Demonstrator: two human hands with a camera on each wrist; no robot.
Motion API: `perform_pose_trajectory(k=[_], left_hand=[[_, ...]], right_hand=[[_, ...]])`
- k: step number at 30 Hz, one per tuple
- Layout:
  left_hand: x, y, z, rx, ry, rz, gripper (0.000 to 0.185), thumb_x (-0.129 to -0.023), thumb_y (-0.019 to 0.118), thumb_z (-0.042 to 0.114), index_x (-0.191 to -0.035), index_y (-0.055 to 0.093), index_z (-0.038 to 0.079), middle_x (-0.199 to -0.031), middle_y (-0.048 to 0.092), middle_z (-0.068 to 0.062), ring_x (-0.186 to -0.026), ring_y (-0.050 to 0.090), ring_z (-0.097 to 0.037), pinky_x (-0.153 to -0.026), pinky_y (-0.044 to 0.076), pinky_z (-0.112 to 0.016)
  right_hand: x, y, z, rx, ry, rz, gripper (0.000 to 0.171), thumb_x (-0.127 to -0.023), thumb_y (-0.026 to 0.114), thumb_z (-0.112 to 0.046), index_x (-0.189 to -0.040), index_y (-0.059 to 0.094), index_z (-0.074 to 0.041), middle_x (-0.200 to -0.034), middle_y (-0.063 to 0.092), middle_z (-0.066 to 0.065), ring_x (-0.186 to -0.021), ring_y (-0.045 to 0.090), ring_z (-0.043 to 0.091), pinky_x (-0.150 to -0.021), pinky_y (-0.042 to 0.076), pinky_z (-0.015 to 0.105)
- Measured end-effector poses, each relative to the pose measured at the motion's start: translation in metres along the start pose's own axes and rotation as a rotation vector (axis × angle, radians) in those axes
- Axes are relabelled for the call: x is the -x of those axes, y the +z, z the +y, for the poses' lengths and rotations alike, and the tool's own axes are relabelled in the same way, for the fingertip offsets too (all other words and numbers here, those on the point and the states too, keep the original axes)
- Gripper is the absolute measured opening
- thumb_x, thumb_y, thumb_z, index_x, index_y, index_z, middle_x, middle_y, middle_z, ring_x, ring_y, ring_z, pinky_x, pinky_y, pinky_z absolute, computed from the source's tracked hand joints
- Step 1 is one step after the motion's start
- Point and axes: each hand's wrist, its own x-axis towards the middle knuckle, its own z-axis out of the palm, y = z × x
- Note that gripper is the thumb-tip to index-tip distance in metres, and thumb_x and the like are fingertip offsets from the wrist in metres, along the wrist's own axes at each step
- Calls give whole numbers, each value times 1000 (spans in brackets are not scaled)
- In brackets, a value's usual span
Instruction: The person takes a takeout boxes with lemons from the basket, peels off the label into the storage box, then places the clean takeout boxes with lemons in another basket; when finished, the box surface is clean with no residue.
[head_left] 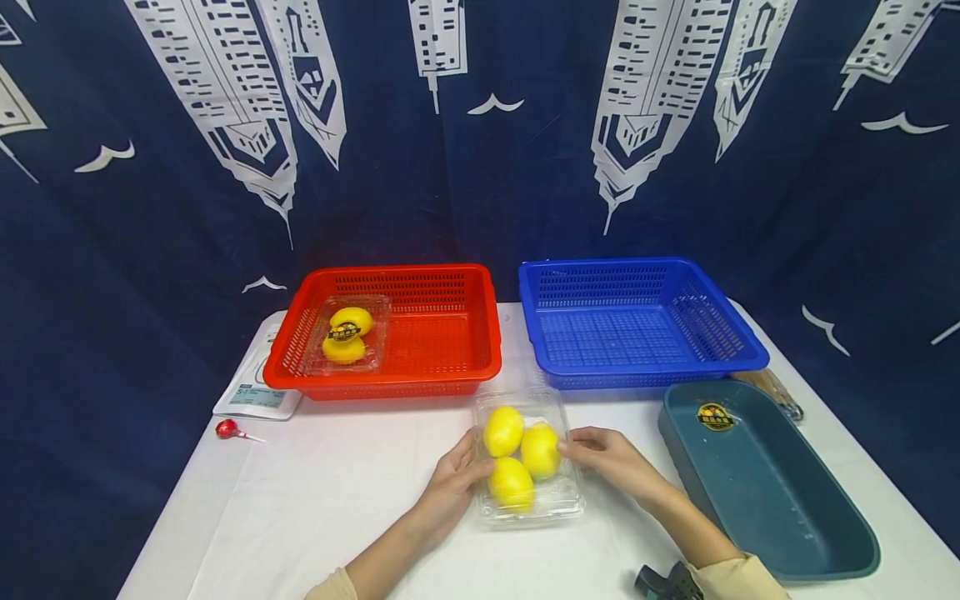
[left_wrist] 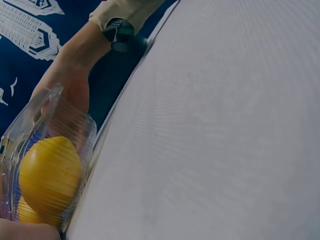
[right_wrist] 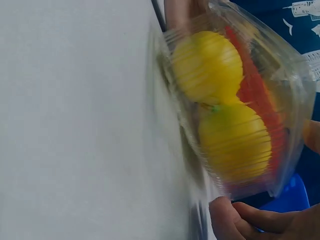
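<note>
A clear plastic clamshell box [head_left: 551, 500] with three yellow lemons [head_left: 512, 483] inside sits between both hands over the near middle of the white table. My left hand [head_left: 447, 485] grips its left side, thumb over the top edge. From the right side my right hand [head_left: 617, 460] holds the box, its thumb on the upper face. The lid looks closed in the head view. In the right wrist view, two lemons [right_wrist: 235, 142] show through the ribbed side wall, and the right fingers [right_wrist: 225, 215] are at the lower edge of the box.
At the back left, a red basket [head_left: 442, 387] holds another clear box of lemons [head_left: 347, 335] with a black-and-gold sticker. A blue basket [head_left: 645, 375] stands at back right. A dark green tray [head_left: 795, 500] with a loose sticker [head_left: 715, 417] lies right. A red lollipop [head_left: 227, 428] and white scale [head_left: 258, 398] are left.
</note>
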Motion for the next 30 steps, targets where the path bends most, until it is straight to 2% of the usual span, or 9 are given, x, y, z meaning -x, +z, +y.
perform_pose_trajectory(k=[5,9,16,24,30], left_hand=[[0,-1,0,17,12,-15,84,-92,54,10,-154,-1,-4,-163,-8,-18,-152,-6,-33,-124,4,-44],[-1,-3,-1,3,20,-33,83,-93,52,10,-153,-4,-6,-163,-11,-17,-151,-7,-32,-123,1,-43],[1,-2,0,-63,5,-20,80,-96,52,19,-154,1,-4,-163,-7,-16,-151,-6,-33,-123,1,-47],[1,1,-2,-132,20,25,81,-96,56,23,-154,6,-4,-163,0,-19,-151,1,-35,-123,8,-47],[0,2,-2,-145,26,45,82,-95,57,24,-154,8,-5,-163,2,-19,-151,3,-36,-123,9,-46]], right_hand=[[-4,6,4,-82,-28,-119,62,-97,52,-39,-131,51,12,-123,64,19,-106,62,21,-93,54,36],[-7,7,5,-178,-70,-209,62,-100,45,-39,-132,48,14,-117,66,16,-102,62,17,-91,53,29],[-10,8,9,-212,-85,-220,54,-99,46,-36,-122,57,12,-100,65,6,-94,60,15,-85,53,27],[-11,6,13,-226,-85,-225,59,-98,48,-36,-128,53,14,-108,67,10,-100,62,15,-94,55,34],[-10,5,13,-236,-94,-233,57,-98,47,-35,-126,54,15,-103,68,9,-97,62,15,-90,55,30]])
